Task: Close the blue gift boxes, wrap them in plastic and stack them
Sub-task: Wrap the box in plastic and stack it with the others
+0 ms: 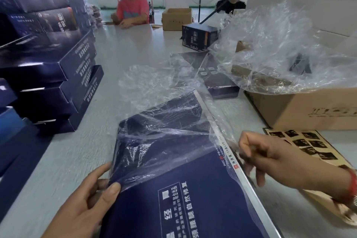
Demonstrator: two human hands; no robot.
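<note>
While half-sleeved, box: blue gift box (185, 185) lay flat on tabletop (81, 150)
Left hand (92, 197) grip: pinched plastic bag (164, 141) edge
Right hand (270, 158) grip: pinched bag's other edge

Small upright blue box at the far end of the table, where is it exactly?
In the head view the small blue box stands upright right of centre, just right of an open cardboard carton and behind the crumpled clear plastic.
</note>
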